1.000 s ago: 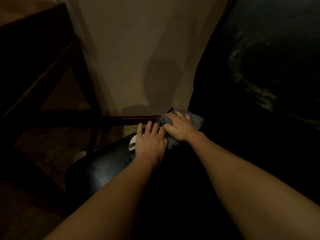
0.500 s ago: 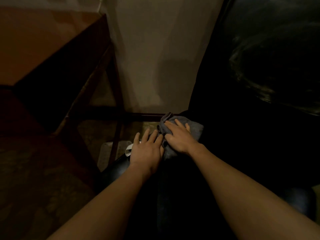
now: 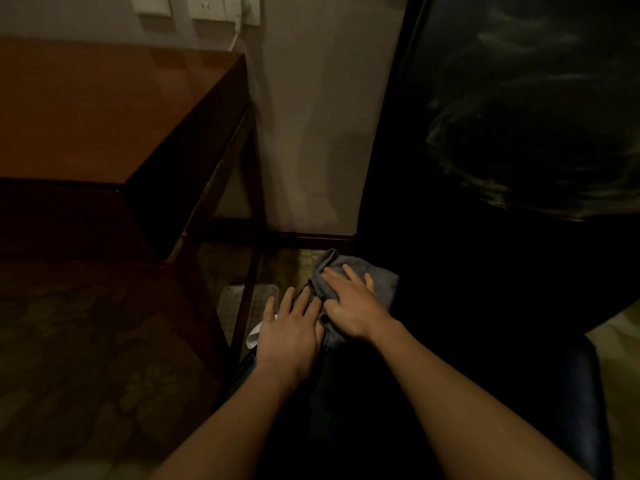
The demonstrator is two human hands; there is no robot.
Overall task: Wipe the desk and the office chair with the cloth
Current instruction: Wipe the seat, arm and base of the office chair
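Note:
A grey cloth (image 3: 381, 278) lies bunched at the left front edge of the black office chair's seat (image 3: 467, 306). My right hand (image 3: 349, 308) presses flat on the cloth with its fingers spread. Beside it, my left hand (image 3: 291, 336) rests flat on the seat edge, fingertips touching the cloth's left fold and partly covering a white tag (image 3: 252, 338). The chair's glossy black backrest (image 3: 519, 98) rises at the upper right. The brown wooden desk (image 3: 104, 116) stands to the left, apart from both hands.
A desk leg (image 3: 247, 299) stands just left of my left hand. The beige wall (image 3: 311, 116) has sockets (image 3: 207, 6) with a plugged cable above the desk. Patterned carpet (image 3: 86, 341) covers the floor, and a pale perforated mat (image 3: 232, 303) lies under the desk.
The view has lifted and swung, so the desk top and wall sockets now show. Both hands have stayed on the seat edge, with the right hand still on the cloth.

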